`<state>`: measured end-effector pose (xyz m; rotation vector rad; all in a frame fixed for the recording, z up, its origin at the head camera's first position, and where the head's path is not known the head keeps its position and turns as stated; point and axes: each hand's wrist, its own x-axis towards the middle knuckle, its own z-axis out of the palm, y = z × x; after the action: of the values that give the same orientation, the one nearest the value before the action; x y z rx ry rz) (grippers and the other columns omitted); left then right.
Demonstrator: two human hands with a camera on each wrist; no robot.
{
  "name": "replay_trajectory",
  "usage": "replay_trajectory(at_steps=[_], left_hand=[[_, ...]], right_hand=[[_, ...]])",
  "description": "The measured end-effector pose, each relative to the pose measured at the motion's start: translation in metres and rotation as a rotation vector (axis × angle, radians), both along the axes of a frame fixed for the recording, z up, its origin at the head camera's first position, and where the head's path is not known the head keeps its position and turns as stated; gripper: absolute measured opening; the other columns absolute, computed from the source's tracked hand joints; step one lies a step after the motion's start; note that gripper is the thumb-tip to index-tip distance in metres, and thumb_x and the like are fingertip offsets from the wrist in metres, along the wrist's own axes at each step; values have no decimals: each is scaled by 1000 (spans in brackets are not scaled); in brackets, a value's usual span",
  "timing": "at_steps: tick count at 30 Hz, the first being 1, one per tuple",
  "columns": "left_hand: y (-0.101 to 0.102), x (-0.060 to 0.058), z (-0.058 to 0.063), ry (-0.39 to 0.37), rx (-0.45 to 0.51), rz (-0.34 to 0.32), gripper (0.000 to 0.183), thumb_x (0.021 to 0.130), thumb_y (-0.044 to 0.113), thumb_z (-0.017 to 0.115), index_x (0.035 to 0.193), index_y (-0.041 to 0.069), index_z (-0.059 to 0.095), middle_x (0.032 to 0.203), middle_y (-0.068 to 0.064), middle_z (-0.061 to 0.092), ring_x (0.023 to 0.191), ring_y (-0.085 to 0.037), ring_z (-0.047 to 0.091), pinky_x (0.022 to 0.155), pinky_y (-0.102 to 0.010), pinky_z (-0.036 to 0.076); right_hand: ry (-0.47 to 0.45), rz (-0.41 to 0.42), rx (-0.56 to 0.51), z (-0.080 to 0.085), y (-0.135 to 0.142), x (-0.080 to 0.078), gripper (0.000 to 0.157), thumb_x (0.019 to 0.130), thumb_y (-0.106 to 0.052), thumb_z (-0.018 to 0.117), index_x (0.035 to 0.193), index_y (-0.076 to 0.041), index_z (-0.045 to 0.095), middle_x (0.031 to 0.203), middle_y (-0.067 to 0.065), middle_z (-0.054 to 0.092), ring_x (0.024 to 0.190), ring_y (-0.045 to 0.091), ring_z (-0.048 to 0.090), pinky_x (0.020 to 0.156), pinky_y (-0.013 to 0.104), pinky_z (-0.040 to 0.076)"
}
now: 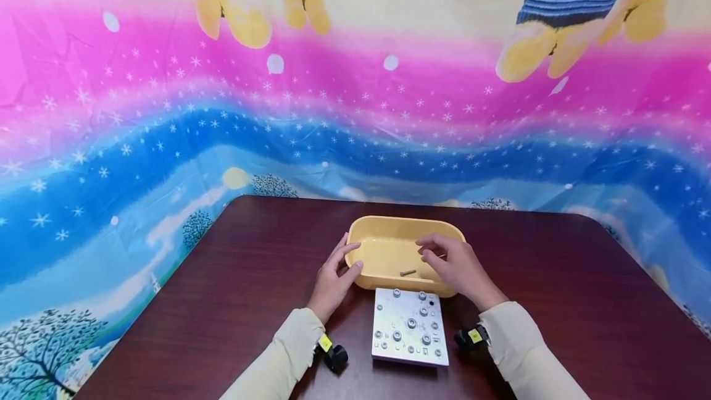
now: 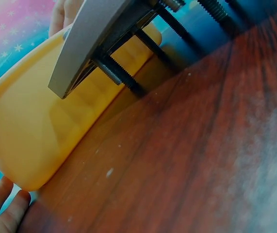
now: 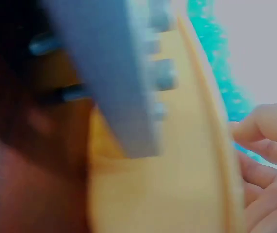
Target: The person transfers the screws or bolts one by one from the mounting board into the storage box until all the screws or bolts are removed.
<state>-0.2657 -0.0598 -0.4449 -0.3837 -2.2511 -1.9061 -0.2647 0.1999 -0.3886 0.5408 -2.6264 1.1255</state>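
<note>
Yellow plastic oblong bin (image 1: 386, 254), rim gripped by the left hand (image 1: 335, 276), holds a silver metal screw (image 1: 408, 273) between both hands. The right hand (image 1: 458, 264) hovers above, fingers bent, any pinch unclear; yellow wrist labels (image 1: 324, 342) are unreadable.

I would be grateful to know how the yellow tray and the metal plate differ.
The yellow tray is a hollow container with rounded corners; the metal plate is a flat slab with straight edges.
The tray is plain pale yellow, while the plate is silvery.
The tray has a loose screw lying inside; the plate has many bolts, some protruding beneath it.
Both are at the table, the plate on the tray's near side.
</note>
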Motion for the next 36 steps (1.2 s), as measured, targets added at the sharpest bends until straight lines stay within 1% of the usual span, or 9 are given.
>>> replay_trajectory(at_steps=[3,6,10,14,21,25,27,30,36], left_hand=[[0,-7,-10,9,-9,1,40,93,16,64,132,12,58,157,1,29,138,-20,36,103,-42,40],[0,-11,-12,15,-8,-4,40,93,20,65,132,13,59,157,1,29,135,-19,40,102,-38,42],[0,-12,-11,14,-11,-7,41,93,22,65,133,13,58,157,3,29,134,-19,42,102,-38,42],[0,-9,-4,21,-15,3,41,93,16,65,133,9,57,157,-1,28,138,-23,36,103,-45,40],[1,10,21,19,-27,-17,40,94,12,62,133,5,57,157,-9,28,140,-26,33,104,-49,38],[-1,14,22,5,-21,-13,39,94,13,62,132,8,57,156,-4,29,139,-26,35,104,-47,38],[-2,11,16,0,-24,-6,39,94,15,63,132,9,58,156,-1,29,139,-24,35,104,-45,39],[-1,12,16,-20,-27,-4,39,94,16,63,132,10,58,156,1,29,140,-22,34,104,-45,39],[1,16,21,-8,-26,-17,39,94,14,63,132,9,57,156,-5,28,139,-25,34,104,-49,38]], right_hand=[[-31,45,77,16,4,9,19,93,-11,62,111,-13,68,99,4,70,83,14,64,69,29,53],[-116,127,185,35,7,23,18,92,-11,61,109,-13,67,94,1,68,80,12,61,67,28,52],[-248,263,316,54,8,41,14,89,-8,63,102,-12,64,82,-3,62,71,10,56,61,26,48],[-334,318,420,57,2,54,9,83,-8,68,87,-14,63,69,-7,55,61,8,49,55,24,41],[-407,263,533,49,-9,62,18,74,-5,71,70,-17,58,64,-7,53,57,10,48,50,26,39],[-447,227,535,46,-14,65,20,75,-6,73,69,-17,57,64,-5,53,57,13,49,48,28,39],[-443,219,541,44,-16,66,21,74,-7,74,68,-17,57,64,-4,52,56,13,48,47,27,38],[-457,190,549,43,-18,68,21,74,-8,74,68,-17,57,63,-4,52,54,13,48,45,27,36],[-416,163,581,41,-19,70,21,73,-7,72,62,-16,56,57,-6,48,49,12,45,44,26,33]])
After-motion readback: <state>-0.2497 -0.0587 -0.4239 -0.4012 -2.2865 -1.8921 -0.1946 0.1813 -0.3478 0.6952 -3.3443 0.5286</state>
